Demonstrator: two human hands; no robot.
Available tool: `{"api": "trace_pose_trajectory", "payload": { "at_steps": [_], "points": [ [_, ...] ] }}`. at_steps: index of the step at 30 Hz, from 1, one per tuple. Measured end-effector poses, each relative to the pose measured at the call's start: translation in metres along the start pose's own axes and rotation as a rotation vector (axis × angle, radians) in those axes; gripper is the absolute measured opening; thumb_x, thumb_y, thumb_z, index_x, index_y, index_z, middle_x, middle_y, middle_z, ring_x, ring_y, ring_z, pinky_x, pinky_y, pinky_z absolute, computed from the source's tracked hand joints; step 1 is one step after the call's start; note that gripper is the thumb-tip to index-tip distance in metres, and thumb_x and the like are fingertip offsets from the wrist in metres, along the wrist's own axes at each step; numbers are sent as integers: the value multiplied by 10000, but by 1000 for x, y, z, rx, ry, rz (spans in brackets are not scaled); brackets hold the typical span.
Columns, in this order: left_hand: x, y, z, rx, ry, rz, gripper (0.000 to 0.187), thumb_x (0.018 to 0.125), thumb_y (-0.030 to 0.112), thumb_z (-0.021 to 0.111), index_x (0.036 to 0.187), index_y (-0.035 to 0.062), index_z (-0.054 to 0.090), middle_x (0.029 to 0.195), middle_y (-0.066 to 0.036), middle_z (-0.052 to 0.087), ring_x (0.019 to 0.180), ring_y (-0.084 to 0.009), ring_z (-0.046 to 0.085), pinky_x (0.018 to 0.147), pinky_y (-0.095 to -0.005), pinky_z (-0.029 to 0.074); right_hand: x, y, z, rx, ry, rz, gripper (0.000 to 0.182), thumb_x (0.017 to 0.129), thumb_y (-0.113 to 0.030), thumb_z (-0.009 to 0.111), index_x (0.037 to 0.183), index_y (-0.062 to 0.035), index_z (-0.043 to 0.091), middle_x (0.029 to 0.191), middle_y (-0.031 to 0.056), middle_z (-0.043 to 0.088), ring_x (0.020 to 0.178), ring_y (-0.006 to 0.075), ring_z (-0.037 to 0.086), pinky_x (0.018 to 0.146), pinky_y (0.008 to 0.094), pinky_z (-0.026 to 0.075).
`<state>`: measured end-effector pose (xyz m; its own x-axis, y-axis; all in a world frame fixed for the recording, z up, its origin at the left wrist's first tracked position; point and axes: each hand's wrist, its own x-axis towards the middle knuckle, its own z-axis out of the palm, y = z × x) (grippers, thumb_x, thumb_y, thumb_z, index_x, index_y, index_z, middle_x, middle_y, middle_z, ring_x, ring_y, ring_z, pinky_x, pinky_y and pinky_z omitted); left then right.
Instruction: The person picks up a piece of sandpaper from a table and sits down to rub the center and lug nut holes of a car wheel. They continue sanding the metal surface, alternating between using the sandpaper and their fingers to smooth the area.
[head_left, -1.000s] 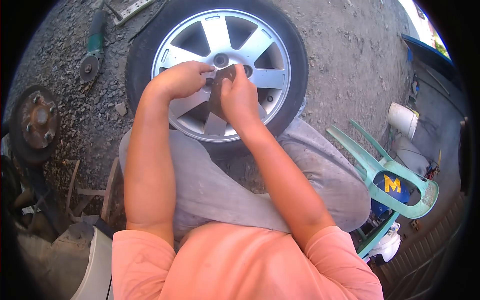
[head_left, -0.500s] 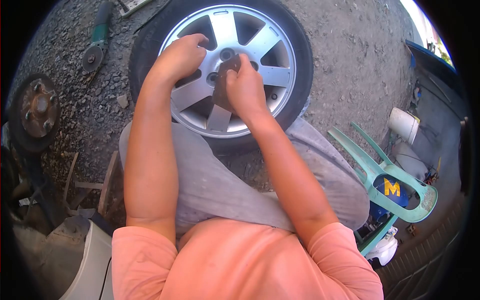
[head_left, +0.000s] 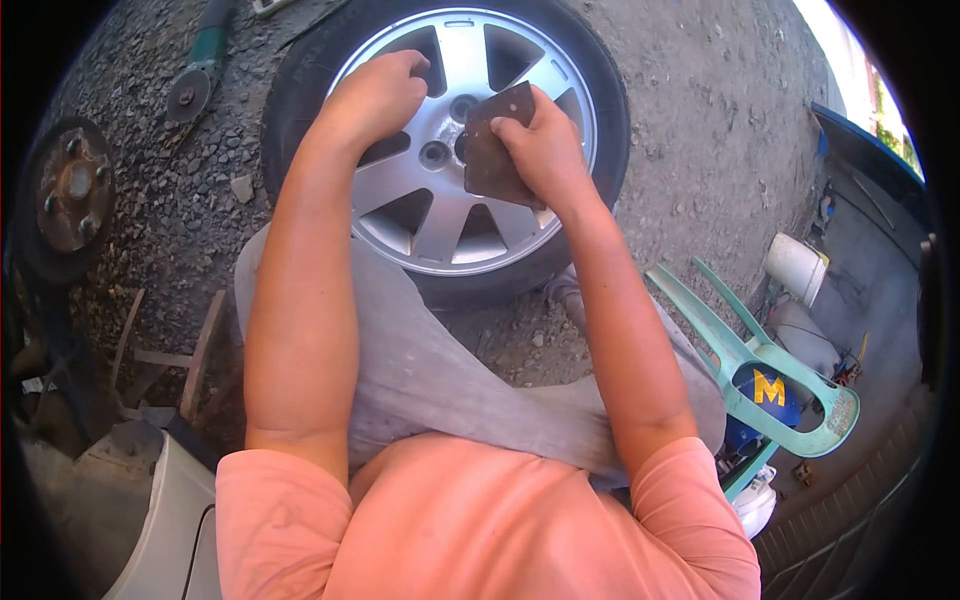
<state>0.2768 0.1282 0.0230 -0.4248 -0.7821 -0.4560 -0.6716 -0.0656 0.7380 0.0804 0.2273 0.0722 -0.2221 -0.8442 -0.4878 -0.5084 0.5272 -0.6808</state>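
A car wheel (head_left: 440,235) with a silver alloy rim and black tire lies flat on the ground in front of my crossed legs. My left hand (head_left: 385,95) is closed over the upper left spoke, its fingers curled at the opening beside it. Between the thumb and fingers of my right hand (head_left: 550,150) is a dark brown flat sheet (head_left: 495,155), with a wavy left edge and pale specks. It is tilted over the right side of the hub and covers part of the spokes there.
An angle grinder (head_left: 200,70) lies on the gravel at upper left. Below it stands a rusty brake disc hub (head_left: 75,195) with studs. To the right are a green plastic chair (head_left: 740,360), a blue container (head_left: 765,400) with a yellow M, and a white bucket (head_left: 797,268).
My right hand has lifted the brown sheet off the lower spoke and moved right, tilting its face into view. My left hand has shifted slightly up and right. The view has shifted a little.
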Motion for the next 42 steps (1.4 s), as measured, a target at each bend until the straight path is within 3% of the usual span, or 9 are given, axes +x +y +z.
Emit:
{"api": "trace_pose_trajectory", "payload": {
  "at_steps": [5, 9, 12, 17, 23, 27, 30, 36, 42],
  "points": [
    [-2, 5, -2, -33, -20, -56, 464, 950, 160, 567, 1392, 43, 646, 1236, -200, 723, 1119, -308, 695, 993, -391, 516, 1, 20, 24, -268, -157, -130, 540, 903, -183, 650, 1394, 33, 588, 1063, 287, 735, 1022, 441, 713, 898, 474, 558],
    [-2, -1, 0, -14, 14, -50, 465, 951, 167, 568, 1393, 44, 646, 1246, -198, 720, 1126, -308, 696, 1003, -392, 517, 7, 3, 2, -32, -77, 55, 578, 906, -189, 659, 1438, 18, 566, 1102, 285, 727, 1090, 458, 680, 960, 493, 524],
    [-1, 3, -2, -24, -20, -53, 471, 951, 179, 572, 1396, 45, 643, 1257, -199, 716, 1132, -298, 694, 1004, -388, 518, 1, 19, 14, -273, -232, -101, 562, 907, -184, 673, 1424, 15, 580, 1076, 272, 736, 1046, 405, 718, 905, 464, 554],
    [-7, 13, -6, -101, -134, -12, 489, 951, 245, 655, 1391, 33, 642, 1239, -190, 716, 1141, -283, 688, 997, -393, 522, 14, 32, -22, 177, -112, -2, 368, 922, -197, 726, 1215, 9, 646, 1108, 141, 760, 1032, 227, 731, 924, 355, 559],
    [-16, 37, -2, -239, -278, 50, 411, 963, 305, 724, 1261, 25, 697, 1121, -100, 728, 1008, -187, 669, 886, -328, 520, 11, 3, -38, 297, -161, -163, 432, 939, -201, 743, 1285, 15, 602, 1131, 106, 736, 1048, 191, 704, 892, 338, 571],
    [-7, 27, -4, -317, -194, -1, 342, 982, 279, 698, 1177, -1, 724, 1004, -71, 744, 932, -164, 662, 860, -327, 514, 7, 12, -41, 490, -244, -5, 459, 939, -232, 756, 1308, -9, 599, 1164, 89, 726, 1049, 193, 709, 767, 314, 610],
    [2, 13, 6, -93, -161, 108, 352, 947, 293, 697, 1145, 6, 745, 1101, -150, 747, 971, -242, 706, 818, -383, 556, 1, 21, -34, 385, -266, 85, 446, 949, -250, 741, 1308, -25, 603, 1158, 78, 730, 992, 183, 727, 672, 299, 616],
    [-1, 14, -4, -206, 280, -44, 390, 969, 296, 655, 1236, 17, 718, 1137, -164, 746, 1015, -278, 719, 886, -373, 551, -2, 58, -40, 335, -122, 134, 482, 969, -259, 719, 1365, -32, 565, 1151, 75, 722, 900, 128, 712, 591, 272, 580],
    [-5, 19, -6, -176, 199, -90, 413, 998, 335, 635, 1304, 66, 702, 1233, -126, 714, 1111, -234, 675, 964, -349, 505, -2, 58, -32, 378, -180, 112, 475, 1001, -245, 682, 1408, -38, 549, 1169, 68, 713, 962, 121, 693, 607, 255, 569]
  ]
}}
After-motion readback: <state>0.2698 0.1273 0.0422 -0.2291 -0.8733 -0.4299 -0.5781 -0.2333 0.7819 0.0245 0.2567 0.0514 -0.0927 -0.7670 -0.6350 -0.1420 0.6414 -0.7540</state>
